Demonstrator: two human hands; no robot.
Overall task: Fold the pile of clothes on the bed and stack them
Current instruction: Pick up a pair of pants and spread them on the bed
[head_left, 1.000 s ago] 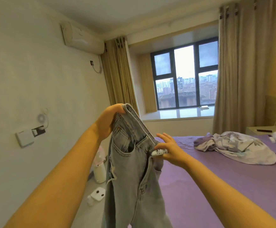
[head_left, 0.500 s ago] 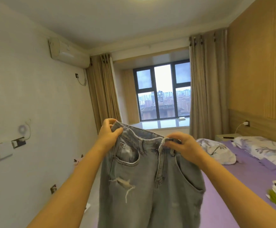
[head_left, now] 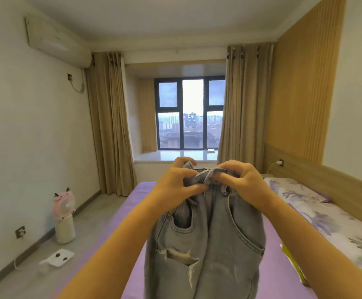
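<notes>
A pair of light grey ripped jeans (head_left: 206, 240) hangs in front of me above the purple bed (head_left: 132, 203). My left hand (head_left: 175, 182) grips the left half of the waistband with curled fingers. My right hand (head_left: 242, 180) grips the right half. The two hands nearly touch, so the waistband is bunched together at the fly. The legs drop out of the frame at the bottom. At the right edge, part of a stack of folded clothes (head_left: 292, 262) lies on the bed, mostly hidden behind my right forearm.
A floral quilt and pillow (head_left: 318, 214) run along the wooden headboard on the right. On the floor at left stand a pink fan (head_left: 64, 214) and a white scale (head_left: 57, 256). Curtains frame the window ahead.
My hands have come together, folding the waistband in half where it was spread wide. My view has swung right and now faces the window squarely.
</notes>
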